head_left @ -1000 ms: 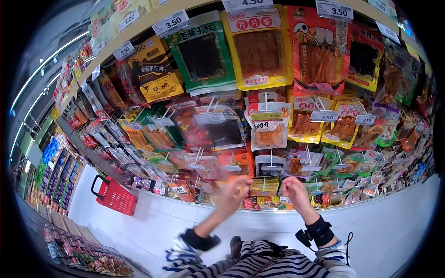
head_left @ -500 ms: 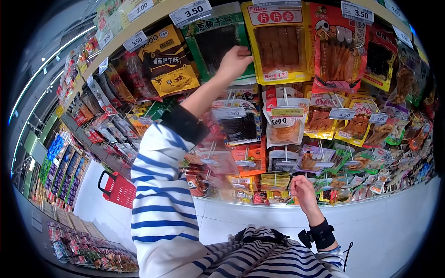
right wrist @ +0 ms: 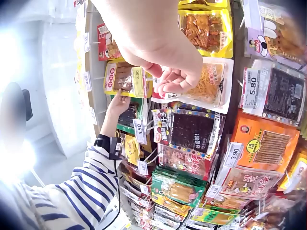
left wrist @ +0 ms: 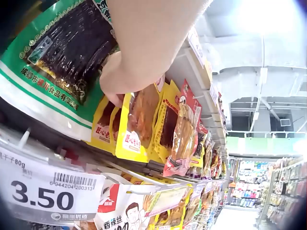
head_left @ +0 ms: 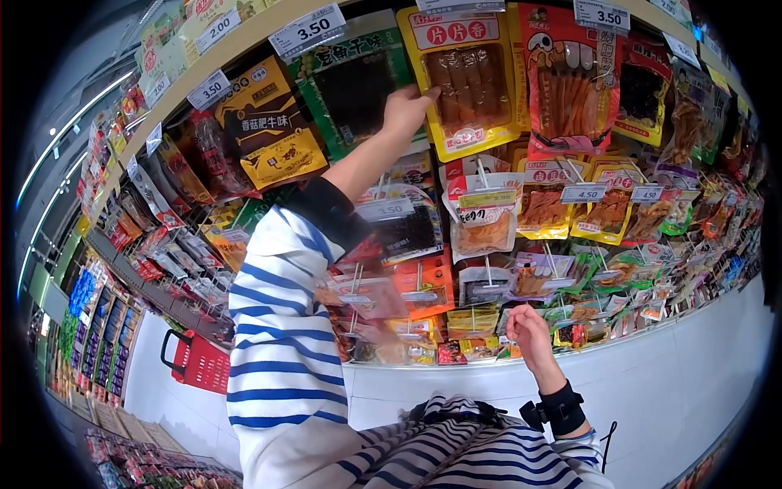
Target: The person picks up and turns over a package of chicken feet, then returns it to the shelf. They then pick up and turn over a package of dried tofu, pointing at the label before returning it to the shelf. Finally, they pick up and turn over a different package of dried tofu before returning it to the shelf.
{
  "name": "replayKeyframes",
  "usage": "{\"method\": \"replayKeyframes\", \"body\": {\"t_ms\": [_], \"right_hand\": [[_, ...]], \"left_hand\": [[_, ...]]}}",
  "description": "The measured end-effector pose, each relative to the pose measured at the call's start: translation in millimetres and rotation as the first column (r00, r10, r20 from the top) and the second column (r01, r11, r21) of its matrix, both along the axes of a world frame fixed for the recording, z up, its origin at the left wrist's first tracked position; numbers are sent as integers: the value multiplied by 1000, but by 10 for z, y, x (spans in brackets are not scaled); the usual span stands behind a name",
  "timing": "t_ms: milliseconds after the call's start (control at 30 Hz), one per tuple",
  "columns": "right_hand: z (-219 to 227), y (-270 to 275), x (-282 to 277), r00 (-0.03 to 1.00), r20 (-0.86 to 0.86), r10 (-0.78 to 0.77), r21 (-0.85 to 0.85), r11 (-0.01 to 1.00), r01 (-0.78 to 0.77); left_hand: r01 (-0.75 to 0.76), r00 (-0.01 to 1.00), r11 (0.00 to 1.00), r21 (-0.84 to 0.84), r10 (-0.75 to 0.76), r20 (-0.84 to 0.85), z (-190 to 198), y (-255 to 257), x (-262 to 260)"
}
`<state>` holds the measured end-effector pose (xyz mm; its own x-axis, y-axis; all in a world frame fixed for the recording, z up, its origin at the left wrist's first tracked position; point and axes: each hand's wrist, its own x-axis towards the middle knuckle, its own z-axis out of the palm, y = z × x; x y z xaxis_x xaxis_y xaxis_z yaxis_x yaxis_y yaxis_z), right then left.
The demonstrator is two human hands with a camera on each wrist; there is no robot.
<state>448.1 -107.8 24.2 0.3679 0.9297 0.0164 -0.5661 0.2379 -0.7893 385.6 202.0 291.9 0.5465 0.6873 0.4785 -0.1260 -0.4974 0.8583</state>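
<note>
My left hand (head_left: 405, 116) is raised to the top row of hanging snack packets. Its thumb and fingers pinch the left edge of a yellow packet (head_left: 471, 81) with brown strips behind a clear window. In the left wrist view that yellow packet (left wrist: 139, 120) stands out at an angle from others like it, and the wrist hides its upper part. Left of the hand hangs a green packet (head_left: 350, 81) with dark contents, partly covered by the hand. My right hand (head_left: 531, 334) hovers low before the rack, fingers loosely curled and holding nothing.
A red packet (head_left: 570, 90) hangs right of the yellow one, and a yellow-and-black packet (head_left: 273, 122) farther left. Price tags (head_left: 309, 31) line the shelf edge, with more on hooks (head_left: 585, 193) below. A red basket (head_left: 199, 363) stands on the floor at left.
My left hand rose from low before the rack to the top row, then moved onto the yellow packet's edge. That packet now hangs tilted, apart from the one behind. The right hand stayed low.
</note>
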Motion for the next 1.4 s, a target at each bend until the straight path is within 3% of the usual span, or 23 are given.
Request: {"method": "replayKeyframes", "body": {"t_ms": [33, 133, 167, 300, 700, 833, 933, 1033, 1133, 1167, 1300, 1400], "right_hand": [[-2, -3, -2, 1000, -1, -2, -1, 1000, 2], [20, -40, 0, 1000, 9, -17, -15, 1000, 17], [13, -50, 2, 1000, 13, -17, -12, 1000, 17], [-49, -83, 14, 1000, 20, -12, -24, 1000, 12], [-98, -215, -29, 999, -18, -30, -48, 998, 29], [-94, -253, -29, 999, -30, -31, -46, 999, 30], [-106, -289, -50, 998, -41, -43, -51, 998, 41], [-87, -336, -67, 998, -45, -40, -55, 998, 38], [-120, -361, -63, 998, -45, -48, -57, 997, 46], [-126, -364, -65, 997, -51, -51, -61, 997, 48], [-153, -369, -82, 997, -67, -39, -64, 997, 35], [-196, -340, -108, 996, -82, -19, -66, 998, 14]], "left_hand": [[7, 999, 1000, 14, -7, 45, -23, 18, 23], [-315, 937, 917, 242, 261, 233, -5, -122, 38], [-341, 916, 897, 281, 249, 316, 15, -175, 18], [-478, 877, 756, 448, 376, 299, 42, -202, -42], [-258, 949, 945, 203, 209, 236, -145, -277, -3], [-109, 987, 993, 40, 113, -116, -132, -191, 53], [-16, 997, 999, -44, 19, 69, -102, -301, 120], [-8, 988, 994, -114, 25, 153, -64, -320, 161], [-110, 985, 994, 8, 107, 138, -111, -290, 131], [-109, 986, 994, -20, 111, 125, -87, -377, 72], [-72, 981, 996, 52, 61, 183, -102, -535, -137], [48, 973, 999, -18, -42, 226, -20, -691, -285]]}}
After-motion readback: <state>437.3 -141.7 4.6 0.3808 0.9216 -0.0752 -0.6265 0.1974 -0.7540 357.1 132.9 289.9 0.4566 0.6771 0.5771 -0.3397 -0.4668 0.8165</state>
